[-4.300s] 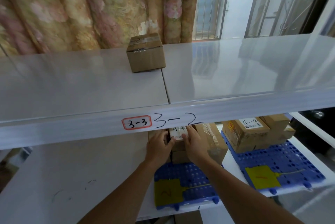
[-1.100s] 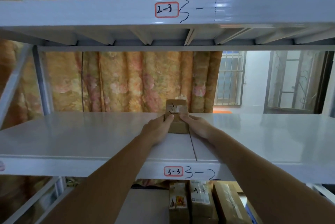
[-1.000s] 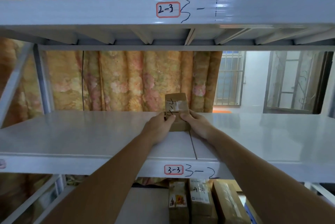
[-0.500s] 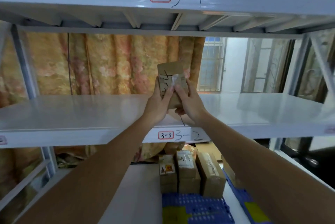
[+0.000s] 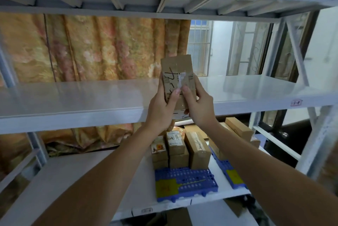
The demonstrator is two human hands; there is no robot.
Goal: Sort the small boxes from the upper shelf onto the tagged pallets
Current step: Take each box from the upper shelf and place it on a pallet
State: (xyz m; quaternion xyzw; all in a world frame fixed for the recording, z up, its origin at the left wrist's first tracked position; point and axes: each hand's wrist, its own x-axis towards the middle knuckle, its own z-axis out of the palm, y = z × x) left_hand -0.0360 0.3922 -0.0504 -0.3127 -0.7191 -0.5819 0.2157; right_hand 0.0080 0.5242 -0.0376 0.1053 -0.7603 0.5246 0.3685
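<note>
Item: small cardboard box (image 5: 177, 77), taped, handwritten marks | Location: lifted above upper shelf (image 5: 73, 97) front edge | Grip: left hand (image 5: 161, 108) and right hand (image 5: 199, 106) both clasping its lower sides | Handling: likely light, stiff; tape slick, hold by cardboard edges | Destination: blue pallet (image 5: 186, 180), lower shelf.

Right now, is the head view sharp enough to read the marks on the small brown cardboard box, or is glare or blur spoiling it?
Head view: the small brown cardboard box, held by left hand and right hand, shows black marks, too soft to read; clear tape glints; bright window behind; shelf edges bow from the wide lens.
</note>
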